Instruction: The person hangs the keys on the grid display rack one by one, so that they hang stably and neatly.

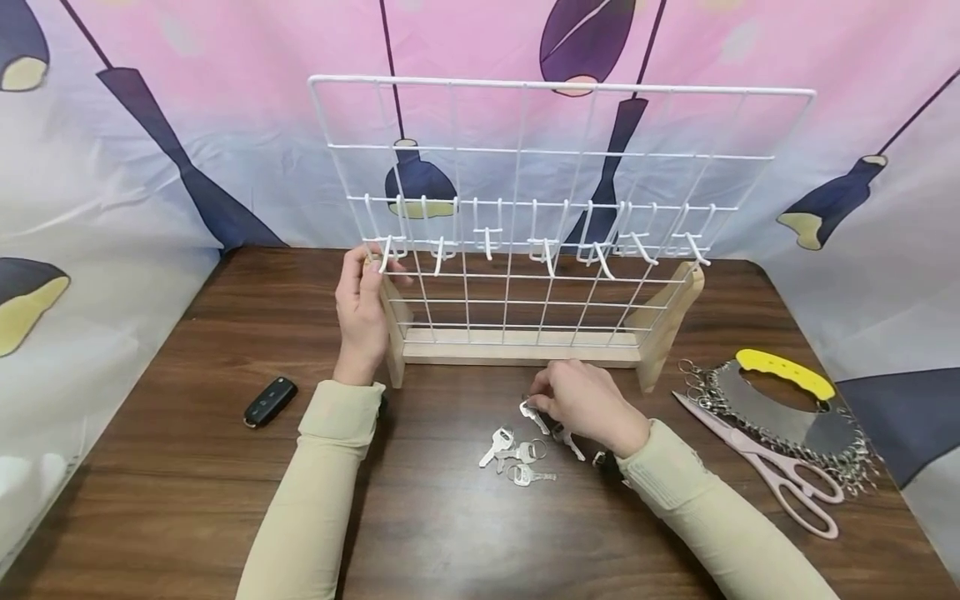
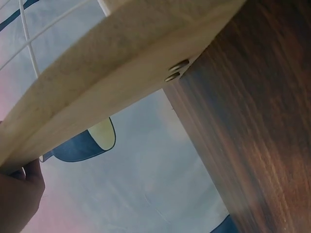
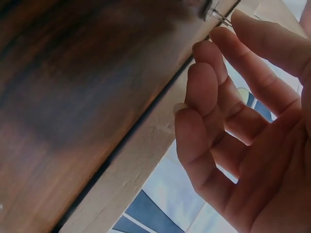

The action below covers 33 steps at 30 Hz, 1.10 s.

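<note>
My left hand (image 1: 362, 312) grips the top of the left wooden leg (image 1: 394, 333) of a white wire grid rack (image 1: 525, 83). In the left wrist view, fingers (image 2: 22, 196) press against that leg's edge. Low over the table, my right hand (image 1: 588, 404) pinches a silver key (image 1: 536, 417) near its head. The right wrist view shows thumb and forefinger on a thin metal ring (image 3: 222, 18), the other fingers loosely bent. Several more silver keys with rings, such as one key (image 1: 495, 447), lie in front of the rack; another key (image 1: 573, 446) is partly under my right hand.
Several white hooks (image 1: 546, 254) hang in a row on the grid. A black car key fob (image 1: 271, 402) lies at left. At right are pink scissors (image 1: 772, 467) and a yellow-handled metal plate (image 1: 783, 379) edged with small rings. A patterned curtain (image 1: 225, 158) hangs behind the table.
</note>
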Each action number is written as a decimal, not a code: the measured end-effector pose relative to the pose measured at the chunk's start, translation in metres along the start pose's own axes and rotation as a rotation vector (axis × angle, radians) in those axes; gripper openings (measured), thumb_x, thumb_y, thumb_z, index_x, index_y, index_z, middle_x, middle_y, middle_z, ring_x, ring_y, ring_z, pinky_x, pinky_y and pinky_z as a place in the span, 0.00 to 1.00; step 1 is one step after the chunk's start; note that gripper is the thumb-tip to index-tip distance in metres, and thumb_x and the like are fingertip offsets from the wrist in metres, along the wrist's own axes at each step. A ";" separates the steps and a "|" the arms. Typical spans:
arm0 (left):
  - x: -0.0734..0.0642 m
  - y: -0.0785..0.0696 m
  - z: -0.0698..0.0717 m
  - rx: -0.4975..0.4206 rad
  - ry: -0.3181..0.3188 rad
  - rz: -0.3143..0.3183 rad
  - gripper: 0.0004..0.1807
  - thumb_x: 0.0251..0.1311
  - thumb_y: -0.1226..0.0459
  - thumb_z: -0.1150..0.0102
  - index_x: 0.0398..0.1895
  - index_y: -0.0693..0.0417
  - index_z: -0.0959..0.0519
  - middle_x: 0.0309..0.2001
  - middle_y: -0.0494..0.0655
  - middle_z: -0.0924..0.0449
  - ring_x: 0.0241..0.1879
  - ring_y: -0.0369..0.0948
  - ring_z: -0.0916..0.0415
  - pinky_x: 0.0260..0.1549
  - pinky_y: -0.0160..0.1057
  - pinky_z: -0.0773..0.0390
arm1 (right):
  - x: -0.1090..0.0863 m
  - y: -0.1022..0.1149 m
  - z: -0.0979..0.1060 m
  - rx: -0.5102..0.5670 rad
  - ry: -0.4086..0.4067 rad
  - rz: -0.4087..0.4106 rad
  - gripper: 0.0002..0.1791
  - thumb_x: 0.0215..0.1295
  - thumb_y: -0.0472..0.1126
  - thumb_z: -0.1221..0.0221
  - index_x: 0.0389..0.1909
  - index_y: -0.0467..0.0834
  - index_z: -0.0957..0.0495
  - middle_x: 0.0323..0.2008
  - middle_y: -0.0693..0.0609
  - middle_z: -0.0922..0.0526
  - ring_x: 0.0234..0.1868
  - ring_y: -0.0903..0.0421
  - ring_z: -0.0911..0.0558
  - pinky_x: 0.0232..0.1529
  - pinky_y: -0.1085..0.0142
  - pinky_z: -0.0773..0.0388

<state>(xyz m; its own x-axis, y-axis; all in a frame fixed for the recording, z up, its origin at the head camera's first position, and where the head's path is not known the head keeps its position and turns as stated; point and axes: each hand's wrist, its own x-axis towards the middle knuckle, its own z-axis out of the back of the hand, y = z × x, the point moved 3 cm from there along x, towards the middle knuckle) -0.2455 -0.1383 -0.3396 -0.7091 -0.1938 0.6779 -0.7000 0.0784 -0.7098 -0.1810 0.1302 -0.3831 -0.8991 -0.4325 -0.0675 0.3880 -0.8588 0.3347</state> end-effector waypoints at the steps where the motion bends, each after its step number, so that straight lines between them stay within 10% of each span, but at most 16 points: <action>1: 0.000 0.001 -0.001 0.004 -0.004 -0.003 0.08 0.72 0.68 0.60 0.44 0.58 0.28 0.33 0.59 0.26 0.30 0.45 0.23 0.37 0.40 0.19 | 0.000 0.000 0.001 0.000 -0.001 -0.002 0.03 0.59 0.49 0.33 0.33 0.55 0.14 0.33 0.60 0.16 0.30 0.62 0.22 0.29 0.58 0.23; 33: -0.002 0.005 -0.003 0.070 -0.026 -0.037 0.09 0.71 0.66 0.62 0.43 0.56 0.29 0.31 0.64 0.32 0.26 0.48 0.29 0.30 0.37 0.22 | 0.002 0.005 -0.001 0.043 0.013 0.015 0.03 0.62 0.44 0.37 0.29 0.53 0.19 0.27 0.61 0.22 0.25 0.63 0.26 0.27 0.61 0.25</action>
<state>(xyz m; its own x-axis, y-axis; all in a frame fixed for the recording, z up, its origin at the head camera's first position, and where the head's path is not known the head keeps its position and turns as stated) -0.2482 -0.1345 -0.3435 -0.6800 -0.2212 0.6990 -0.7172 0.0028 -0.6969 -0.1812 0.1248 -0.3827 -0.8907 -0.4486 -0.0740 0.3917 -0.8397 0.3762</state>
